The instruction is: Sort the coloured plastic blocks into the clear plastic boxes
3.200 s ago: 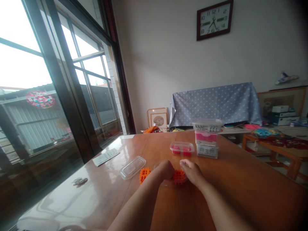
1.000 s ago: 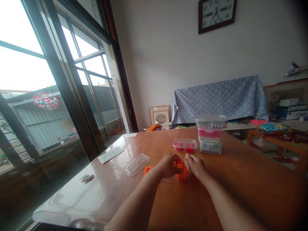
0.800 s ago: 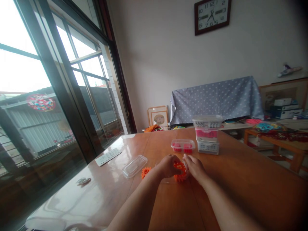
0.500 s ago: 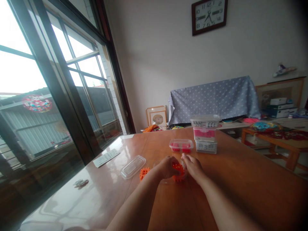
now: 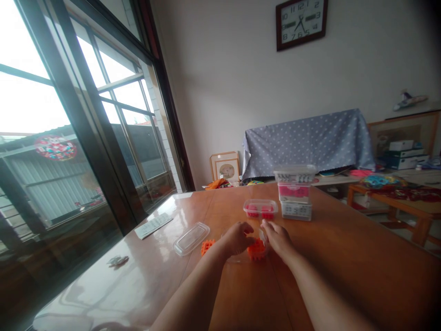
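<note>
My left hand (image 5: 237,240) hovers over a clear plastic box, thumb and fingers parted with nothing between them. Just right of its fingertips, an orange lattice block (image 5: 256,250) sits in the right end of that box. My right hand (image 5: 278,236) grips the right side wall of the clear plastic box (image 5: 263,235), thumb along the rim. A second orange lattice piece (image 5: 207,247) rests left of my left forearm, which partly covers it. The left part of the box is hidden behind my left hand and wrist.
Behind my hands stands an open clear box (image 5: 261,209) with red pieces. Beside it rises a stack of lidded boxes (image 5: 295,193). A clear lid (image 5: 191,239), a printed sheet (image 5: 153,225) and a small crumpled item (image 5: 117,262) lie on the wooden table (image 5: 248,299).
My left hand's fingers have come off the orange lattice block and spread slightly, up and to the left. The block stays in the box, and my right hand keeps its hold.
</note>
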The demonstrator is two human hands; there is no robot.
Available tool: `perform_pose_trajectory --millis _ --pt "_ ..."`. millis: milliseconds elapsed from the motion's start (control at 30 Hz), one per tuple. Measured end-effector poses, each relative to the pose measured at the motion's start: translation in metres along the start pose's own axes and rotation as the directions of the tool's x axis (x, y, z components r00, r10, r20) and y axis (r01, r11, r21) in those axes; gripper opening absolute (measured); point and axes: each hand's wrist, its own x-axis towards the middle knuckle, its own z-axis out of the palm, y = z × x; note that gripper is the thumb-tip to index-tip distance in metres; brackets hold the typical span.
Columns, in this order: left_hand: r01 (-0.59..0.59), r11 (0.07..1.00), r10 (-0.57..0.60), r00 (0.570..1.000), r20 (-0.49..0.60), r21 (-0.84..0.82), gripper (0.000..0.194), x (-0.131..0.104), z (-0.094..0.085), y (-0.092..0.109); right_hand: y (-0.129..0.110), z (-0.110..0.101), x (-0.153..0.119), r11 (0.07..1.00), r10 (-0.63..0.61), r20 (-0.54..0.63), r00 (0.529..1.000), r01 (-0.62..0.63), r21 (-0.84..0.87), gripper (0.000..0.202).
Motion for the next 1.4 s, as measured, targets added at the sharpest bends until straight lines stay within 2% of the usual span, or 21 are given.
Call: perform_pose_trajectory --millis 133,300,400,500,700,900,1100,1233,1400 --pt "-0.01 1.0 0.009 0.999 -0.052 -0.013 0.031 -0.009 -0.018 -0.004 0.001 0.0 0.0 1.0 -0.014 -0.005 1.0 0.014 -0.01 0.057" --pt "-0.007 0.997 -0.004 0.991 -0.134 -0.076 0.028 -0.035 -0.063 -0.022 0.003 0.0 0.0 0.999 -0.025 0.004 1.0 0.025 -0.038 0.052" --pt "0.068 0.997 -0.07 0.987 -0.144 -0.021 0.03 -0.055 -0.088 -0.039 0.004 0.001 -0.001 0.999 -0.029 0.014 0.999 0.03 -0.038 0.049" --pt "0.091 0.994 -0.084 0.991 -0.102 0.068 0.036 -0.073 -0.103 -0.056 0.005 0.0 -0.001 0.999 -0.021 0.026 0.999 0.023 -0.044 0.048" --pt "0.011 0.964 -0.003 1.0 -0.028 0.264 0.055 -0.091 -0.1 -0.074 0.001 -0.002 -0.003 0.998 -0.009 0.029 1.0 0.011 -0.065 0.046" --pt "0.066 0.933 -0.058 0.998 -0.032 0.354 0.063 -0.092 -0.094 -0.07 -0.004 -0.002 -0.007 0.998 0.011 0.022 1.0 -0.01 -0.066 0.044" --pt "0.096 0.937 -0.087 0.995 -0.042 0.335 0.057 -0.09 -0.092 -0.071 -0.004 -0.001 -0.006 0.998 0.023 0.003 1.0 -0.023 -0.061 0.045" --pt "0.065 0.94 -0.036 0.995 -0.091 0.336 0.05 -0.088 -0.093 -0.07 -0.006 -0.002 -0.005 0.998 0.013 0.003 1.0 -0.013 -0.058 0.045" --pt "-0.007 0.937 0.055 0.99 -0.129 0.349 0.045 -0.075 -0.092 -0.048 -0.003 -0.001 -0.005 0.999 0.002 0.015 1.0 -0.002 -0.048 0.045"
